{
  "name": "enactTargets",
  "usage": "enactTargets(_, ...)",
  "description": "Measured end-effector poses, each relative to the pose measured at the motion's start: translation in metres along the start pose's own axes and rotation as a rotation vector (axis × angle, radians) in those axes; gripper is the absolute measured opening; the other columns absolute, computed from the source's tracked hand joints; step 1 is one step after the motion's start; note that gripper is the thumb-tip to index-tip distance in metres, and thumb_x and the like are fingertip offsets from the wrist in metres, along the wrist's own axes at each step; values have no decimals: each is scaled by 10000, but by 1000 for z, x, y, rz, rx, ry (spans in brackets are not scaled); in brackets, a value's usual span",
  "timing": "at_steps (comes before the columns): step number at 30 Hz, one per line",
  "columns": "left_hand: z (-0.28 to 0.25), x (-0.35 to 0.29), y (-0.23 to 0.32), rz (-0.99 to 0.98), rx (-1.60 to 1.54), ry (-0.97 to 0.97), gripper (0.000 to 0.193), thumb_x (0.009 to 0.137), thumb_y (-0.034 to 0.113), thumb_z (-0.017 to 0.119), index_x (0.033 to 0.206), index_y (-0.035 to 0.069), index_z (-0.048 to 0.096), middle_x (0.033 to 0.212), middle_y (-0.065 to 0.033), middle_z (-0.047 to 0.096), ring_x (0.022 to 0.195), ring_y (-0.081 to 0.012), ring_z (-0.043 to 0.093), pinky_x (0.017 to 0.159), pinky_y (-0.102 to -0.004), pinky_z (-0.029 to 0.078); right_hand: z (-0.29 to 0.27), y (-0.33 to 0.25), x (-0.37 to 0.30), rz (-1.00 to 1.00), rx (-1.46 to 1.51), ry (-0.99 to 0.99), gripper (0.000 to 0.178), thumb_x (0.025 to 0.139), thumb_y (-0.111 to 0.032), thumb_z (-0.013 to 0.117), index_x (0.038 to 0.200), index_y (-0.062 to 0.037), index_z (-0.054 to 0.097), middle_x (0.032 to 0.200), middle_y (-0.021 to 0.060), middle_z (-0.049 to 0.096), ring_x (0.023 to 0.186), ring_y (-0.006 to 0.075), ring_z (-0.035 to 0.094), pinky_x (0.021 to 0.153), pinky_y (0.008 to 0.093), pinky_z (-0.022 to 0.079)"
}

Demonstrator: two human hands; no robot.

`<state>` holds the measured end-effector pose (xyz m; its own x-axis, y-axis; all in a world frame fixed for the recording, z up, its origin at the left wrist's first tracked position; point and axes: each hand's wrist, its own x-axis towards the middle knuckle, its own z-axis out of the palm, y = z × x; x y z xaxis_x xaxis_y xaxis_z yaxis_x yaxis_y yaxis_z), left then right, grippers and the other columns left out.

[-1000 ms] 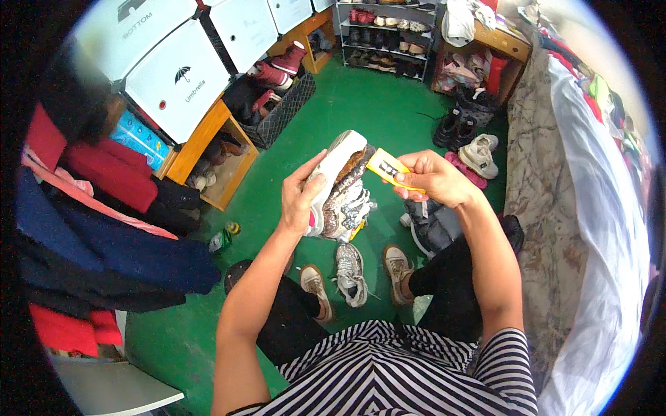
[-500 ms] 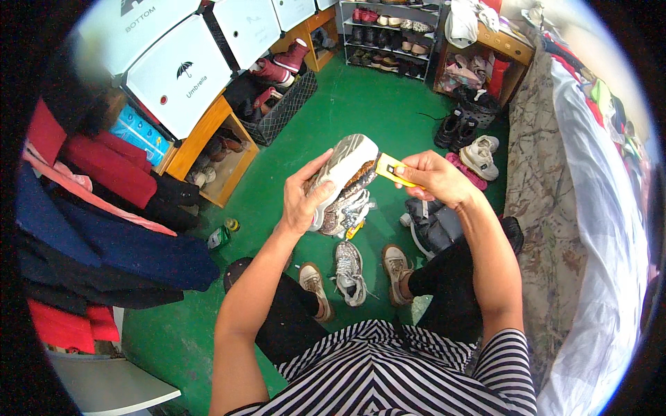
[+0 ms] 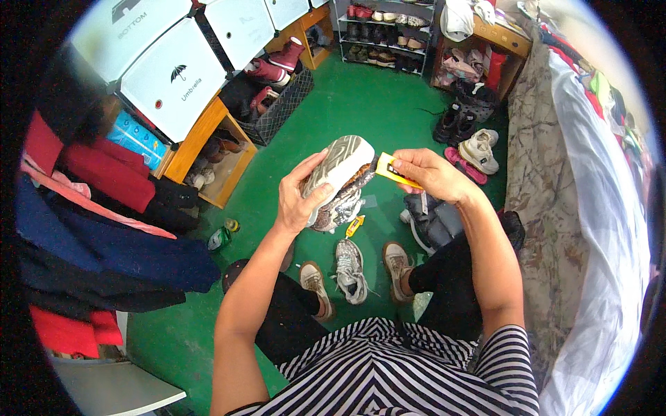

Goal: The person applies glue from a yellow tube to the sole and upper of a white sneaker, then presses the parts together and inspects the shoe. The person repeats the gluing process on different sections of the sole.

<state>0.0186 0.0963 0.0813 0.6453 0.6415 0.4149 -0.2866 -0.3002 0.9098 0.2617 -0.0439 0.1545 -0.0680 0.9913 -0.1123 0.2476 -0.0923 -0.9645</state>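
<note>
My left hand (image 3: 298, 197) grips a grey and white sneaker (image 3: 338, 165), tipped so that its patterned sole faces up and its laces hang below. Between the thumb and fingers of my right hand (image 3: 431, 173) is a small flat yellow thing with a dark mark (image 3: 387, 166); whether it is a tube or a card I cannot tell. Its wide end lies close beside the sneaker's sole edge, with a narrow gap. A similar sneaker (image 3: 350, 272) stands on the green floor between my feet. Just beyond it lies a small yellow piece (image 3: 354, 226).
To the right are a dark grey bundle (image 3: 436, 223), white sneakers (image 3: 479, 151) and black shoes (image 3: 454, 125). A shoe rack (image 3: 383, 38) stands at the back. Left are a green bottle (image 3: 219, 239), a wire basket (image 3: 281, 107) and hanging clothes (image 3: 111, 239). A camouflage cover (image 3: 538, 229) edges the right.
The sneaker has turned in my left hand, so more of its sole shows. A narrow gap now separates it from the yellow thing. The yellow piece on the floor is less covered.
</note>
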Motion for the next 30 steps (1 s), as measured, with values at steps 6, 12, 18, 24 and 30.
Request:
enactTargets(6,3,1,-1,-2,3,-15,726,775,366,743,1298,-97,547,1327,-234,549,1238,-274,535,1067,-362,386,3,-7,-1,25,7,74,313,1006,-290,554,818,-64,661,593,-69,472,517,33,379,466,222,284)
enactTargets(12,6,0,2,17,35,-25,744,768,394,745,1290,-100,553,1322,-240,551,1235,-277,537,1064,-364,387,6,-13,-2,101,70,150,277,985,-279,590,835,-69,690,585,-80,468,494,25,362,441,216,251)
enactTargets(18,6,0,3,40,32,-25,740,771,391,744,1290,-100,553,1324,-241,550,1236,-279,536,1062,-365,388,3,-5,1,107,238,135,234,965,-238,604,823,-72,688,551,-78,456,442,28,314,407,223,205)
enactTargets(24,6,-2,0,34,18,-19,739,770,394,745,1288,-98,555,1324,-247,550,1236,-284,538,1062,-368,389,6,-9,0,131,309,165,213,927,-223,640,807,-54,686,538,-64,461,422,35,317,396,232,188)
enactTargets(30,6,-3,-2,46,66,-26,748,761,418,739,1287,-85,566,1319,-256,551,1235,-294,540,1058,-371,392,7,-6,1,131,307,185,188,892,-167,646,771,-26,678,510,-48,450,399,41,306,386,237,176)
